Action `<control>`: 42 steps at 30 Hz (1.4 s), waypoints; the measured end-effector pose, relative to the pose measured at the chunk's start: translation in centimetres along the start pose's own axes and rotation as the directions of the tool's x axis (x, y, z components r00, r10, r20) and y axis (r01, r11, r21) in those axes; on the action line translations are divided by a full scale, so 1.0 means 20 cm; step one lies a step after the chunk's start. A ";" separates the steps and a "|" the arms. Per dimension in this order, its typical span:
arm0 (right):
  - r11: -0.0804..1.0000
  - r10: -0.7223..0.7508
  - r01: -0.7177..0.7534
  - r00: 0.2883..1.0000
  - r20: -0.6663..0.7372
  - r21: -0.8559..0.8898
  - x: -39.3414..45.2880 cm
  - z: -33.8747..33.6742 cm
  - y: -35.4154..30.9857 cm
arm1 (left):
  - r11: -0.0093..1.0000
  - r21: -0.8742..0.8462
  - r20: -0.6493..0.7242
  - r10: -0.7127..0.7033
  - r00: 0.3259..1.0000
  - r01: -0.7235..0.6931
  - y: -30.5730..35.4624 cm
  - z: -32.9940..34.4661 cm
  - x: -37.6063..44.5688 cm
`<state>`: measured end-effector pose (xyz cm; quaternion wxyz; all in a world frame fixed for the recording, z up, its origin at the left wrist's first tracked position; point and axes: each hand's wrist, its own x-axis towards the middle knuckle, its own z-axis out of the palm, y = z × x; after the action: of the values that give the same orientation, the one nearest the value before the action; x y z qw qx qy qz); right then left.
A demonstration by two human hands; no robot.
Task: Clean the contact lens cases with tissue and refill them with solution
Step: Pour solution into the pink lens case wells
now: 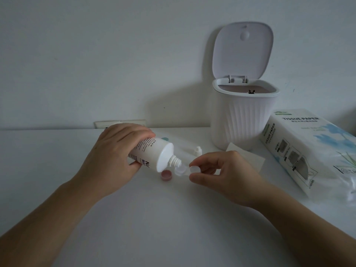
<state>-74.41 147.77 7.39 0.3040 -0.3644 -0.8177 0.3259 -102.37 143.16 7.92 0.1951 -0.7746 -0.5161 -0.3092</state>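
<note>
My left hand (115, 153) grips a white solution bottle (154, 153), tipped so its uncapped nozzle points down right over the open well of a clear contact lens case (181, 171). My right hand (223, 172) pinches the case at its other, white-capped end (193, 169), holding it just above the table. A small pink lid (166, 174) lies open side up on the table under the bottle. The bottle's white cap (197, 150) stands behind the case. A flat tissue (250, 160) lies partly hidden behind my right hand.
A white ribbed bin (240, 120) with its lid up stands at the back right by the wall. A pack of tissue paper (308, 149) lies at the right edge of the white table (154, 218). A wall socket plate (119, 123) sits behind my left hand.
</note>
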 end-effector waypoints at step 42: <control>0.997 -0.079 0.079 0.997 0.006 -0.015 0.01 0.00 0.00 | 0.999 0.044 0.008 0.011 1.000 -0.012 0.02 -0.02 0.01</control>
<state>-74.52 147.87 7.32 0.3118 -0.3334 -0.8346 0.3083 -102.01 142.84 8.36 0.2120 -0.7743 -0.5191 -0.2934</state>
